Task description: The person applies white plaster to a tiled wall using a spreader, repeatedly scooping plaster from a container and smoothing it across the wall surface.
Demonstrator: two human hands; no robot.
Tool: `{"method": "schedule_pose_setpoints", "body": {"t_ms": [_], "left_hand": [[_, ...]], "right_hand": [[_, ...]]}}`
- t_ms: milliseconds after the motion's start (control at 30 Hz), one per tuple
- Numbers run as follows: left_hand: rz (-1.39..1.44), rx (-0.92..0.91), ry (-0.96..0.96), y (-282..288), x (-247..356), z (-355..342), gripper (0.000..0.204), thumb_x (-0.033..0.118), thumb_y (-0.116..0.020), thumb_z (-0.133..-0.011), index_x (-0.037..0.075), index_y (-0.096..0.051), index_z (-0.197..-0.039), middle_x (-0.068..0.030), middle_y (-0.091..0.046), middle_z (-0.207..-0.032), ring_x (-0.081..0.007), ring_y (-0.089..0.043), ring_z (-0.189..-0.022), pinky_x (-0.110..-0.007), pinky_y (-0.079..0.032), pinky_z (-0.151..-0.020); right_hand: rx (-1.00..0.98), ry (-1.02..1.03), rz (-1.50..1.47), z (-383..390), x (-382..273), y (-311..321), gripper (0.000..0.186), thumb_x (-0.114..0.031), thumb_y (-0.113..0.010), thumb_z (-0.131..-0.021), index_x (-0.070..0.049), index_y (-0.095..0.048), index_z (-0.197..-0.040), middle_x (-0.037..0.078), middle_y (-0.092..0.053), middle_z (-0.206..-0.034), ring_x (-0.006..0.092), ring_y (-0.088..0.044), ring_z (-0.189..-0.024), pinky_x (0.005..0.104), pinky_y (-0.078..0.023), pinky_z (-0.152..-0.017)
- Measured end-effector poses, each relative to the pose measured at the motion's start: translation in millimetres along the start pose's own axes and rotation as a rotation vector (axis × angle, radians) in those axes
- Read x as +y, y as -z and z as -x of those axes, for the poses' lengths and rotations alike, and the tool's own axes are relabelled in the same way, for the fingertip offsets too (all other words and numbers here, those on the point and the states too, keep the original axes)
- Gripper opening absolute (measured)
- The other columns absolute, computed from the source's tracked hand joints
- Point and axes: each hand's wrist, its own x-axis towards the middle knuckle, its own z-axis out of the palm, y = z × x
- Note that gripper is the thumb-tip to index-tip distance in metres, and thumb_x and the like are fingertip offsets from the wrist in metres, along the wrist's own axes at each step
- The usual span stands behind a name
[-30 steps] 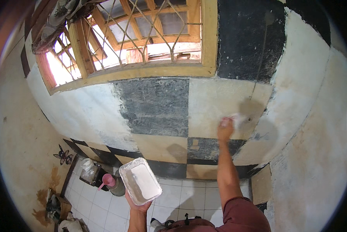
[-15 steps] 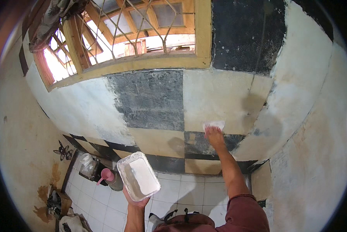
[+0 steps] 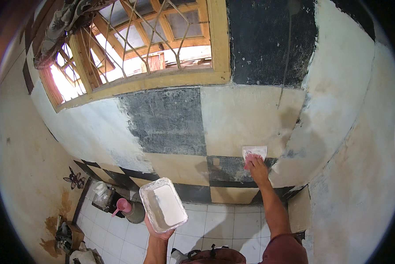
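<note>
Tub (image 3: 149,208), rectangular, crusted white at the rim, is held from beneath by the left hand (image 3: 161,235); white paste (image 3: 172,210) is seen inside. Flat tool (image 3: 256,151), pink and white, is gripped by the right hand (image 3: 258,169), fingers closed over its pink part. White end is held at the wall (image 3: 329,88), over the seam between cream square (image 3: 246,114) and dark square (image 3: 226,170); firm contact cannot be told. Tub well apart from tool, above tiled floor (image 3: 196,222). Pink dipper (image 3: 123,204) and grey bucket (image 3: 137,214) are seen left of the tub.
</note>
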Motion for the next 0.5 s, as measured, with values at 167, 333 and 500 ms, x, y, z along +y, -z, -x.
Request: {"method": "schedule_pose_setpoints", "body": {"t_ms": [167, 333, 500], "left_hand": [[-0.01, 0.015, 0.033, 4, 9, 12, 0.06, 0.051, -0.034, -0.099, 0.014, -0.044, -0.145, -0.0161, -0.055, -0.138, -0.0436, -0.057, -0.12, -0.068, -0.044, -0.096], [0.014, 0.012, 0.018, 2, 20, 21, 0.06, 0.051, -0.033, -0.099, 0.014, -0.044, -0.145, -0.0158, -0.055, -0.139, -0.0436, -0.056, -0.121, -0.068, -0.044, -0.096], [-0.002, -0.026, 0.022, 4, 31, 17, 0.06, 0.051, -0.034, -0.099, 0.014, -0.043, -0.146, -0.0149, -0.054, -0.14, -0.0427, -0.056, -0.122, -0.067, -0.044, -0.098]], "right_hand": [[0.259, -0.569, -0.308, -4, -21, 30, 0.025, -0.007, -0.069, -0.081, 0.002, -0.066, -0.104, 0.022, -0.064, -0.112, 0.0389, -0.062, -0.106, 0.0419, -0.05, -0.094], [0.39, -0.609, -0.274, -85, -27, -43, 0.027, -0.019, -0.066, -0.089, 0.003, -0.066, -0.106, 0.024, -0.064, -0.118, 0.0408, -0.06, -0.11, 0.0452, -0.047, -0.096], [0.245, -0.356, -0.587, -179, -232, -121, 0.014, -0.014, -0.058, -0.088, -0.012, -0.07, -0.094, 0.011, -0.067, -0.108, 0.034, -0.061, -0.108, 0.0458, -0.048, -0.093]]}}
